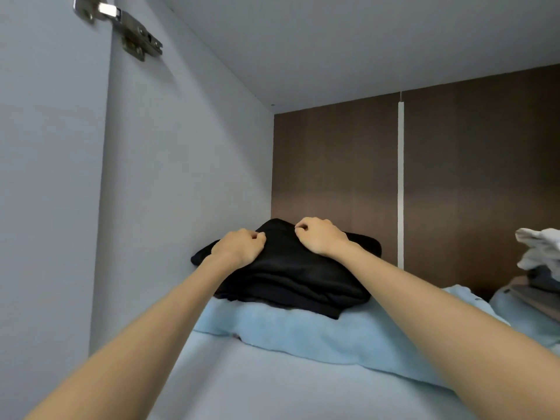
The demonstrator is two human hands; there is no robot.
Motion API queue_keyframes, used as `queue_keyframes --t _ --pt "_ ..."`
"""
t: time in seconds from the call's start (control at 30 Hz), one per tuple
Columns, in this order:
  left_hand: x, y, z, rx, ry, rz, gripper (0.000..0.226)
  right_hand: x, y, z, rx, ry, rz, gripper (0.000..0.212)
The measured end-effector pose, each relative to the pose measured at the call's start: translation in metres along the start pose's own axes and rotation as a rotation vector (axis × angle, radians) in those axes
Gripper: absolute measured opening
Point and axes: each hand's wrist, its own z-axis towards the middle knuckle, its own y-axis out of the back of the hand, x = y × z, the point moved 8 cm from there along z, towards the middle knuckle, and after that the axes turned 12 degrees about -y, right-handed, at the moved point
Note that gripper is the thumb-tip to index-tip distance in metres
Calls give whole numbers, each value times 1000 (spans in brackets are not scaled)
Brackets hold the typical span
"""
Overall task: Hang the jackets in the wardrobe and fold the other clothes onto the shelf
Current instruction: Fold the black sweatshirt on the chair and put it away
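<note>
A folded black garment (291,277) lies on top of a light blue fleecy garment (303,334) on the wardrobe shelf (248,386), close to the left wall. My left hand (239,248) and my right hand (321,234) sit side by side on the black garment's top. Each hand has its fingers curled and pinches the black cloth. Both forearms reach in over the shelf's front edge. The far side of the black garment is hidden behind my hands.
A second pile of folded clothes (536,268), white, grey and brown, stands at the right edge. The left side wall (188,177) is close. A brown back panel (472,177) closes the rear. A door hinge (121,25) sits top left. The ceiling panel hangs low.
</note>
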Motion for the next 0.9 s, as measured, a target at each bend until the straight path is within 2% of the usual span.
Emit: queue_keyframes --t 0.2,0.4,0.6,0.9 --pt "-31 44 -35 -223 -94 -13 38 1 44 -38 -191 101 145 31" --pt "-75 62 -95 -359 -203 56 40 -11 75 -96 -324 191 181 26" --pt "-103 62 -152 -368 -206 182 42 -14 73 -151 -344 230 59 27" --pt "-109 86 -244 -345 -331 95 44 -6 72 -265 -377 118 -12 28"
